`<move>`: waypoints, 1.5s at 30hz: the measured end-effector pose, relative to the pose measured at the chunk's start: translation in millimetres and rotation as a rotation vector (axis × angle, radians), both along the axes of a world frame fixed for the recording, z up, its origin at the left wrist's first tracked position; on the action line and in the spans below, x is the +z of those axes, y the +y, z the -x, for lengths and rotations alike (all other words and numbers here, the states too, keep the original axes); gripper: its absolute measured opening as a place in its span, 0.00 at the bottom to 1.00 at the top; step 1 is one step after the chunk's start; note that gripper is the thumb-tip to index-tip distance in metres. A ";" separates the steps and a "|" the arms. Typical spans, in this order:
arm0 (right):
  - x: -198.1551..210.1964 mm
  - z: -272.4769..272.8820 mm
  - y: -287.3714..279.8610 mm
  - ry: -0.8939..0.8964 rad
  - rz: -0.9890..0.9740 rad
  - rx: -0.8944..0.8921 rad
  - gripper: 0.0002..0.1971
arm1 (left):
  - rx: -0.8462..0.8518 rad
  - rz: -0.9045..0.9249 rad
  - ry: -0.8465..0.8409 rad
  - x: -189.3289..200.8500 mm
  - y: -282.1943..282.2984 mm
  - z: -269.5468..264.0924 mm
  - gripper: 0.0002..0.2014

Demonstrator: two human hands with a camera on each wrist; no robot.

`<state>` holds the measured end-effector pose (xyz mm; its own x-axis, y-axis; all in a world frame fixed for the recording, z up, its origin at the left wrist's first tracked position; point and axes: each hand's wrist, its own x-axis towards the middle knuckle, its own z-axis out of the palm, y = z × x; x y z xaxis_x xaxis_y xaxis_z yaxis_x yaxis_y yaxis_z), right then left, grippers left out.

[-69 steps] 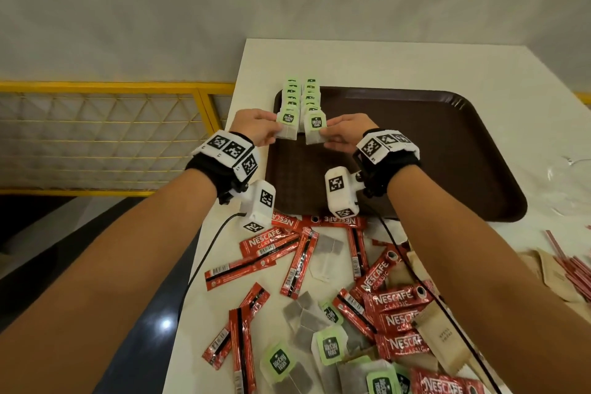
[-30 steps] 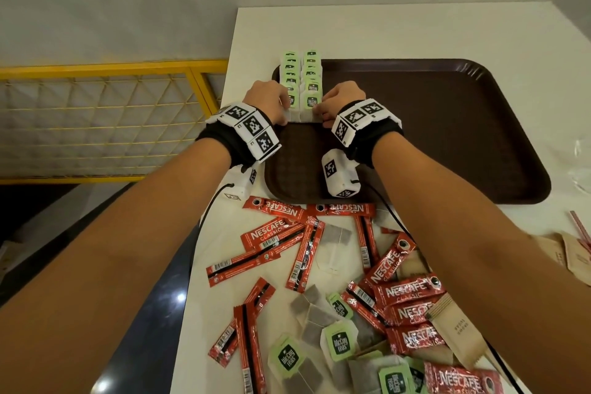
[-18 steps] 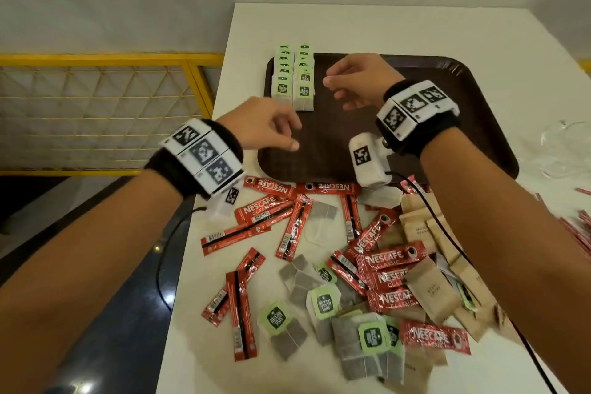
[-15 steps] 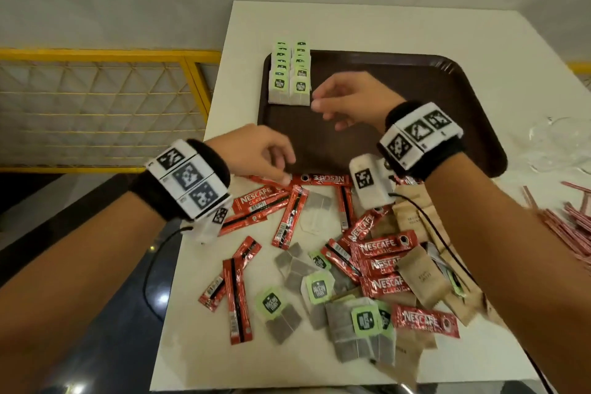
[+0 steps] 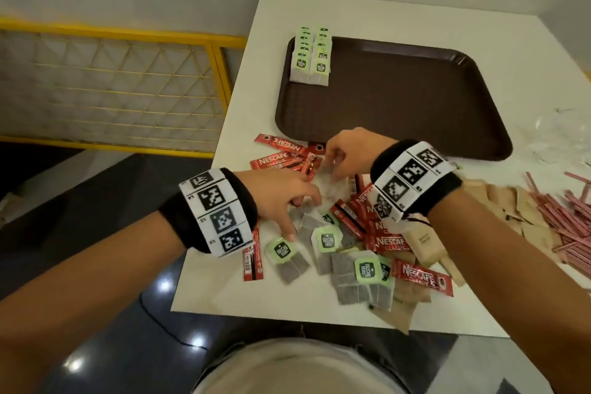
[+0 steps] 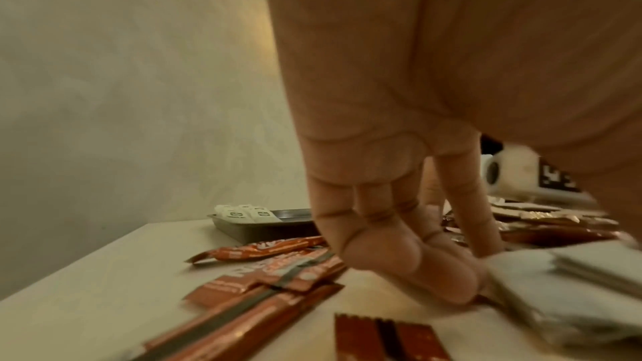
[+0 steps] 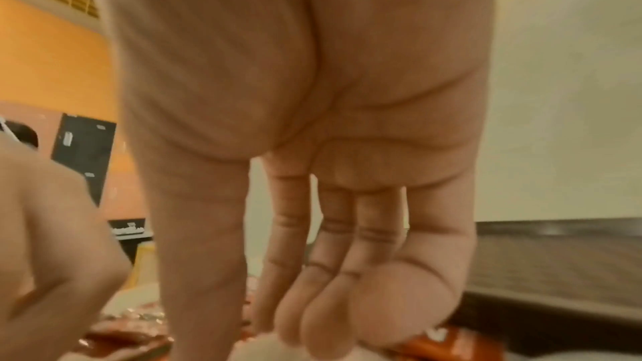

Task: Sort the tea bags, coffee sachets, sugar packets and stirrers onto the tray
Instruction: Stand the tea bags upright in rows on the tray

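Both hands have left the tea-bag rows (image 5: 311,56) at the tray's (image 5: 415,99) far-left corner and come back to the near pile on the desk (image 5: 224,291). The left hand (image 5: 276,193) and right hand (image 5: 348,150) reach fingers-down among loose tea bags (image 5: 326,240); I cannot tell either grip's state. More tea bags come next, I judge.

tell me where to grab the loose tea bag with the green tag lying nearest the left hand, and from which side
Judging by its pose, pinch the green tag of that tea bag, coming from above on the left hand's side. The bag lies flat on the table, so the stiff tag offers the firmer edge. Its left side is bare table, while other tea bags crowd its right.
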<state>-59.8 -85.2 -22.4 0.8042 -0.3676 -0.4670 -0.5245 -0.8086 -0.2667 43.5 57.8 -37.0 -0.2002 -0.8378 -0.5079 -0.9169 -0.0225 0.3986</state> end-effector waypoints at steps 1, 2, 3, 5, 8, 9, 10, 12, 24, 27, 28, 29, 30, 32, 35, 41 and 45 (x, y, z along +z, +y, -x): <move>-1.2 -0.1 -2.2 0.004 0.037 -0.017 0.17 | -0.004 -0.007 -0.017 0.0 -1.8 2.2 0.34; -3.1 -0.3 -2.3 0.016 0.058 -0.018 0.20 | -0.003 -0.001 -0.034 -0.1 -3.6 3.4 0.34; -3.7 -0.7 0.0 0.032 0.071 -0.004 0.24 | -0.002 0.018 -0.055 -0.5 -5.6 4.2 0.33; -4.0 -1.1 7.6 0.074 0.095 0.017 0.30 | 0.002 0.065 -0.086 -2.0 -8.8 4.4 0.29; 0.6 -0.4 15.6 0.108 0.161 0.039 0.34 | 0.023 0.098 -0.046 -1.1 -11.0 1.7 0.25; 2.1 -0.8 16.4 0.119 0.181 0.057 0.35 | 0.042 0.109 -0.010 0.0 -10.9 -0.4 0.23; 2.7 -1.2 16.8 0.128 0.198 0.078 0.35 | 0.072 0.118 0.040 1.8 -10.3 -3.1 0.20; 2.9 -3.5 16.8 0.145 0.215 0.100 0.32 | 0.152 0.113 0.147 6.7 -8.7 -9.9 0.15; 2.9 -15.6 -11.5 -0.076 -0.117 -0.074 0.18 | 0.696 0.101 0.841 27.7 -21.4 -35.5 0.15; 6.2 -19.3 -21.4 -0.184 -0.240 -0.184 0.23 | 0.817 0.195 1.019 29.0 -29.9 -41.1 0.17; 6.5 -20.2 -24.9 -0.213 -0.263 -0.211 0.22 | 0.862 0.232 1.062 28.8 -32.7 -42.9 0.17; 7.0 -20.8 -28.3 -0.237 -0.294 -0.241 0.20 | 0.904 0.263 1.098 28.2 -35.2 -45.1 0.17; 6.4 -21.4 -31.4 -0.258 -0.331 -0.271 0.17 | 0.939 0.288 1.128 27.9 -37.4 -47.5 0.15; 4.8 -21.2 -37.0 -0.295 -0.378 -0.309 0.11 | 0.972 0.310 1.163 27.8 -40.1 -51.9 0.11; 4.4 -18.4 -39.8 -0.313 -0.372 -0.308 0.10 | 0.961 0.278 1.208 29.9 -38.2 -56.3 0.07; 9.1 -12.7 -24.0 -0.057 -0.117 -0.003 0.20 | 0.936 0.189 1.166 26.4 -34.5 -54.3 0.12; 7.9 -9.7 -14.3 -0.096 0.046 0.097 0.10 | 1.001 0.264 1.041 20.5 -36.0 -55.6 0.06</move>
